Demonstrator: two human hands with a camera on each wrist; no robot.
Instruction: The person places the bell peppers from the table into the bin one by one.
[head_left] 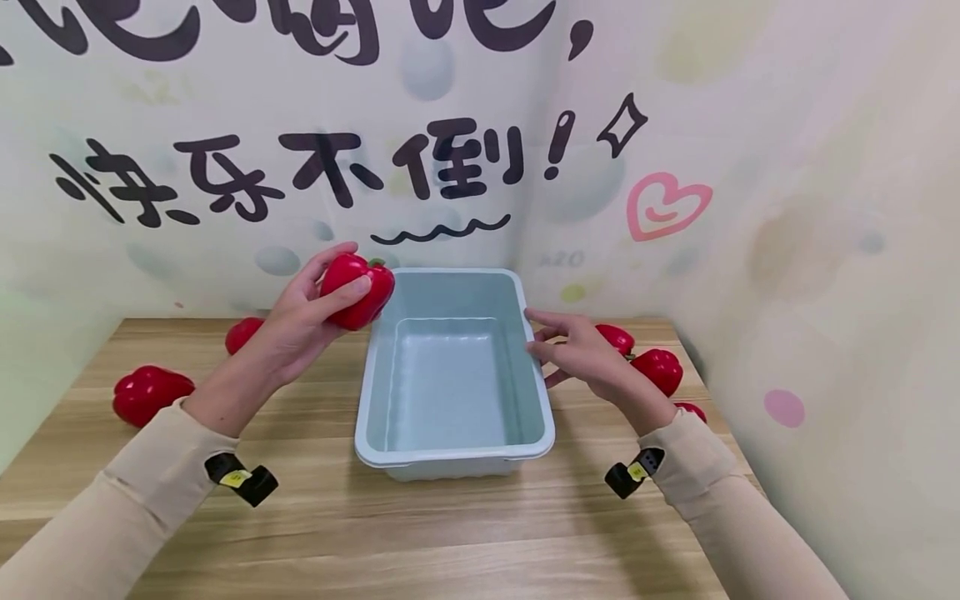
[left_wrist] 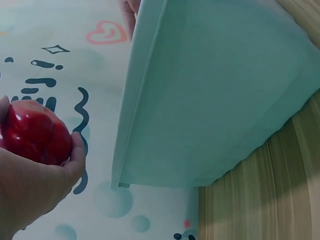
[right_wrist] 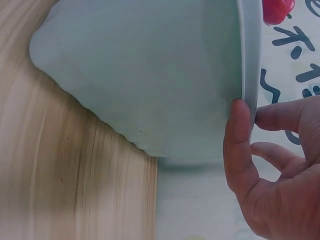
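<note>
Head view: one red pepper (head_left: 367, 308) is held aloft by the left hand (head_left: 300, 325), near the rear left corner of a pale blue basin (head_left: 453, 458).
Red pepper: clasped between thumb and fingers, with the thumb laid across the near face and fingers behind; the stem is left uncovered. This grip is judged to be chosen for lifting clear of the rim, since the pepper is seen above rim level and apart from it in the left wrist view.
Pale blue basin: stood on the worktop (head_left: 450, 533), toward its rear edge and between the arms, presumably so that both sides can be reached.
Right hand (head_left: 581, 350): rim pinched at the basin's right edge, digits on both sides of it; steadying is the likely reason.
Peppers at left: a whole pepper (head_left: 153, 394) is placed toward the worktop's left edge, a half-hidden pepper (head_left: 242, 333) at its rear edge.
Peppers at right: a rear pepper (head_left: 615, 337), a middle pepper (head_left: 657, 372) and a partly covered pepper (head_left: 693, 410) are ranged along the right edge.
</note>
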